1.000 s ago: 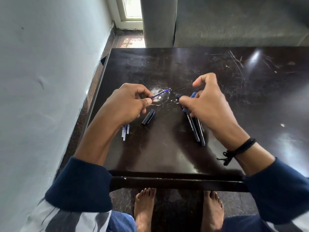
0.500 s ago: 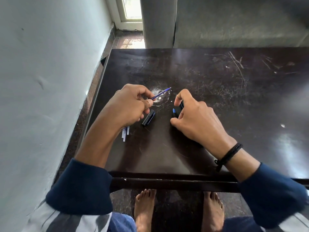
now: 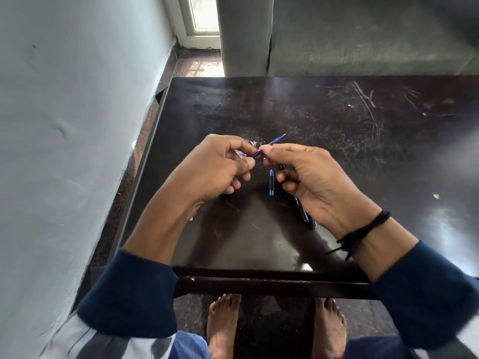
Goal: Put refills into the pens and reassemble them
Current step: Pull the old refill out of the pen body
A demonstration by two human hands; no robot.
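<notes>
My left hand (image 3: 215, 169) pinches a thin blue refill (image 3: 272, 143) above the dark table (image 3: 350, 130), its tip pointing up and to the right. My right hand (image 3: 313, 180) has come to it, and its thumb and forefinger close on the refill just beside the left fingers. A short black-and-blue pen part (image 3: 271, 183) lies on the table between the hands. Two black pen barrels (image 3: 304, 215) lie under my right hand, mostly hidden by it. My left hand hides the other loose parts.
A pale wall runs close along the table's left side. The table's front edge (image 3: 259, 279) is near my body, with my bare feet on the floor below it. The right and far parts of the scratched tabletop hold nothing.
My right hand set the pen part down on the table, then rose and moved left to the refill. My left hand kept hold of the refill and barely moved.
</notes>
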